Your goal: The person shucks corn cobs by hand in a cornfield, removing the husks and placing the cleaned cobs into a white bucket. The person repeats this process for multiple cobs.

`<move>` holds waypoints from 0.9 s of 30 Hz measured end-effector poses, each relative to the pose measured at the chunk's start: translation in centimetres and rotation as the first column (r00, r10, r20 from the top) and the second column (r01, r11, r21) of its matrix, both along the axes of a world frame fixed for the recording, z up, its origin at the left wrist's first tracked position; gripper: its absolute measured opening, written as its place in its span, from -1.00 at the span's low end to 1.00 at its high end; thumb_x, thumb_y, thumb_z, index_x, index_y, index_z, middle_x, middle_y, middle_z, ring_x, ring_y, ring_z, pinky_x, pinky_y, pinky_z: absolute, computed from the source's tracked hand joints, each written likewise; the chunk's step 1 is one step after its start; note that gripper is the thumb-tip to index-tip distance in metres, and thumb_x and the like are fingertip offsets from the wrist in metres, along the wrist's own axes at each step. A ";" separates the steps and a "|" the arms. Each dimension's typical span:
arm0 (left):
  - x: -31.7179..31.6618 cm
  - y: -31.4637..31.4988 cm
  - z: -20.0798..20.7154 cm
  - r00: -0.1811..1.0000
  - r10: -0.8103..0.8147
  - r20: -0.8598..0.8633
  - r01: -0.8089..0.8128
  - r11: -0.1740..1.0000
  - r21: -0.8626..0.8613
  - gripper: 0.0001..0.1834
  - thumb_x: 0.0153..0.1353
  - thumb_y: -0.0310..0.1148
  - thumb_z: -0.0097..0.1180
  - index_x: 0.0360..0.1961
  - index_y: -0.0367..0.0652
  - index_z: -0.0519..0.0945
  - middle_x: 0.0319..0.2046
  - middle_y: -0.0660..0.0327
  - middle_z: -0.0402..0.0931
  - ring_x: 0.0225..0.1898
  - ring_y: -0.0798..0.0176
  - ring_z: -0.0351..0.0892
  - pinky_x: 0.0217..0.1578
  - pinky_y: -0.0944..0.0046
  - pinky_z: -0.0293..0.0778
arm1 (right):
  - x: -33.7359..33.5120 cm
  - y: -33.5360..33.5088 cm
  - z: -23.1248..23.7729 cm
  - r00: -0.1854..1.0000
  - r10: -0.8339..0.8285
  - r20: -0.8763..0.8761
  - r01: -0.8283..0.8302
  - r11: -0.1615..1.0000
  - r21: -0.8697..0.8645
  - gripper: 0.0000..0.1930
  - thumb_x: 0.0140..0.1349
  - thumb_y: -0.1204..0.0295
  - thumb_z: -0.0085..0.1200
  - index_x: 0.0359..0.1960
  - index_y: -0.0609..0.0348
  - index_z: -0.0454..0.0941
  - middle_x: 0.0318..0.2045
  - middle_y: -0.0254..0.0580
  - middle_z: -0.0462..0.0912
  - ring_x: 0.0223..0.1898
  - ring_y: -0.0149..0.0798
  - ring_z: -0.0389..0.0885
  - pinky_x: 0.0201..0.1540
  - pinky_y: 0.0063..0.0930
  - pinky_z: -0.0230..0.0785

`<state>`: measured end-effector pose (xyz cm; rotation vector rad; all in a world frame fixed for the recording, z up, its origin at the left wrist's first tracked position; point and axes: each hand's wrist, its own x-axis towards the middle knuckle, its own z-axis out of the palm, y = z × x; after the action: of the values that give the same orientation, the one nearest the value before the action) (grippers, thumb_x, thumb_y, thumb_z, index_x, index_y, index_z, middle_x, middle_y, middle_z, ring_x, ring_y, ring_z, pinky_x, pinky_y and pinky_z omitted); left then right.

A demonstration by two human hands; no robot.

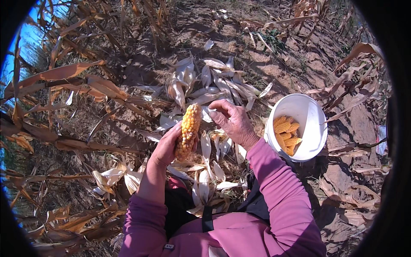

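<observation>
My left hand (168, 143) is closed round the lower part of a bare ear of corn (188, 126), which stands nearly upright with its tip pointing away from me. The kernels are yellow, with some darker, reddish ones lower down. My right hand (233, 122) is just right of the ear's tip, apart from it, with thumb and forefinger curled into a pinch. A pale scrap of corn husk (206, 114) shows at those fingertips. Beneath and beyond both hands, a heap of stripped husks (222, 81) covers the ground.
To my right stands a white bucket (314, 128) with several husked ears of corn (287, 130) inside. Dry corn stalks (64, 139) lean in from the left. More loose husks (205, 184) lie close to my legs, and dry leaves (353, 197) are on the soil at right.
</observation>
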<state>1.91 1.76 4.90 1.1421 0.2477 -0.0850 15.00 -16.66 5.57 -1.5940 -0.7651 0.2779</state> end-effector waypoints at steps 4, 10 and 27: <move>0.0 -0.8 0.5 0.997 0.033 -0.066 -0.033 0.999 0.002 -0.57 0.38 -0.16 -0.25 0.06 -0.30 0.37 -0.36 0.10 0.51 -0.45 0.27 0.51 -0.38 0.32 0.46 | -0.5 0.4 0.7 0.996 -0.031 0.088 0.027 0.998 0.051 -0.72 0.14 0.35 0.25 -0.15 0.17 0.56 -0.39 -0.30 0.59 -0.39 -0.42 0.59 -0.29 -0.57 0.45; 0.0 -0.5 0.3 0.997 -0.056 -0.059 0.056 0.998 -0.003 -0.56 0.39 -0.20 -0.26 0.13 -0.29 0.35 -0.34 0.11 0.51 -0.43 0.27 0.51 -0.36 0.31 0.45 | -0.3 0.5 0.7 0.986 0.004 0.165 -0.026 0.992 0.127 -0.79 0.13 0.45 0.24 -0.21 0.21 0.58 -0.36 -0.29 0.59 -0.32 -0.40 0.60 -0.24 -0.55 0.47; 0.2 0.2 -0.7 0.997 0.004 -0.078 -0.008 0.998 -0.055 -0.54 0.42 -0.07 -0.31 -0.02 -0.26 0.42 -0.38 0.09 0.51 -0.44 0.23 0.54 -0.41 0.27 0.49 | -1.0 -0.4 1.1 0.930 0.362 -0.059 -0.367 0.924 -0.107 -0.83 0.30 0.41 0.04 -0.32 0.29 0.42 -0.48 -0.26 0.49 -0.47 -0.45 0.50 -0.38 -0.54 0.39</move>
<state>2.09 1.91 4.17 1.0843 0.3158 -0.1304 14.05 -17.09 6.71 -1.5423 -1.0317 0.6321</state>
